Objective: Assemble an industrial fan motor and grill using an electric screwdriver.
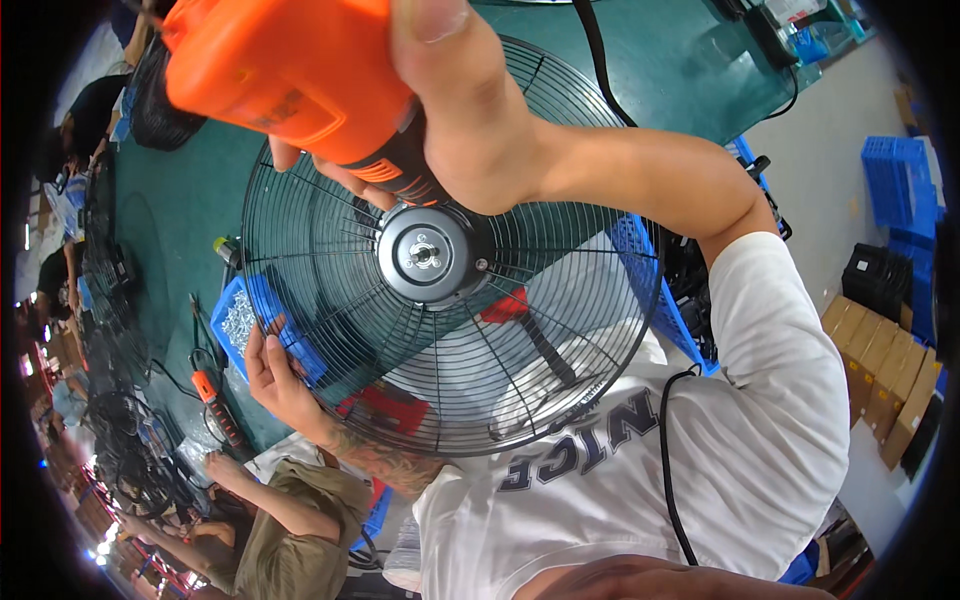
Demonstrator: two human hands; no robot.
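- Over the black wire fan guard (436, 400), high and close to the camera: right hand (485, 125) wrapped around orange power tool (290, 85).
- Left hand (283, 380) at guard's near-left rim, fingers bent; can't tell if gripping.
- Guard tilted or flat, can't tell; grey motor (428, 252) at its centre, partly below right hand.
- Just left of guard, on green table (165, 260): blue bin (222, 318) of screws.
- Further left: orange-and-black corded tool (214, 400).
- Seen through wires: red-and-black tool (545, 347).
- Lower left: co-worker, olive clothing (300, 520).
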